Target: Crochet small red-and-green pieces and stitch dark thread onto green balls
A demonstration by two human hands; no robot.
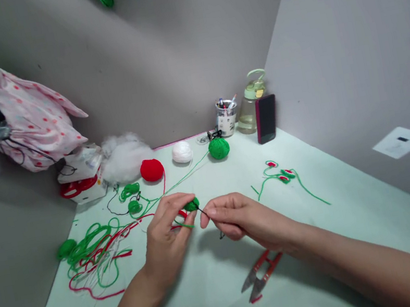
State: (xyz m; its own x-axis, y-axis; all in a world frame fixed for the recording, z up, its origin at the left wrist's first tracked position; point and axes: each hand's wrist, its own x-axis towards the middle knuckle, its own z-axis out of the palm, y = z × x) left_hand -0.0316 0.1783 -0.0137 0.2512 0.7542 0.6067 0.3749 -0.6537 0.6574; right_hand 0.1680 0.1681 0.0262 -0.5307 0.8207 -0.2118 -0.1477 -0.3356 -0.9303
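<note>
Between the fingertips and thumb of my left hand [167, 239] is a small round green yarn piece [191, 205]. Red and green strands hang by that thumb. My right hand [229, 215] is closed in a pinch on a thin black strand [202, 210] that runs to the green piece; whether it is thread or a needle I cannot tell. A dark loop [221, 234] shows under the right fingers. Below my right wrist, orange-handled thread snips [263, 273] lie on the table with their blades apart, beside a red scrap [256, 299].
Tangled green, red and white yarn [95, 252] lies at left. Behind stand red [152, 170], white [181, 153] and green [219, 148] yarn balls, white stuffing [126, 159], a pen cup [227, 118], a bottle [248, 114] and a phone [266, 119]. Small red-green pieces [284, 178] lie right.
</note>
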